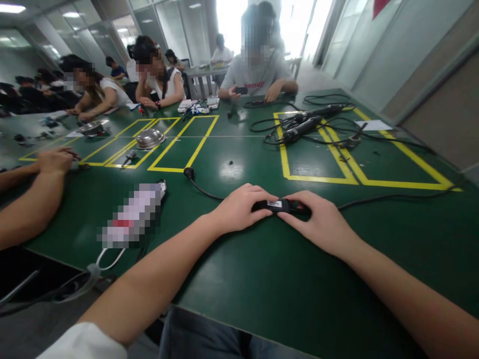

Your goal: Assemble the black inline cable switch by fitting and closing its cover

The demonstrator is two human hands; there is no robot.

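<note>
Between my two hands is a small black in-line cable box with a white label on its upper face. My left hand pinches its left end with thumb and fingers, partly covering it. At the other end my right hand closes thumb and fingertips on the box. A black cable runs off to the right from under my right hand. Leftward from my left hand, another length of cable leads to a black round plug lying on the green table.
A power strip, partly blurred, lies left of my left forearm. Farther back are a metal bowl, yellow tape outlines and black handheld tools with looped cables. Another person's arms rest at left; several people sit around.
</note>
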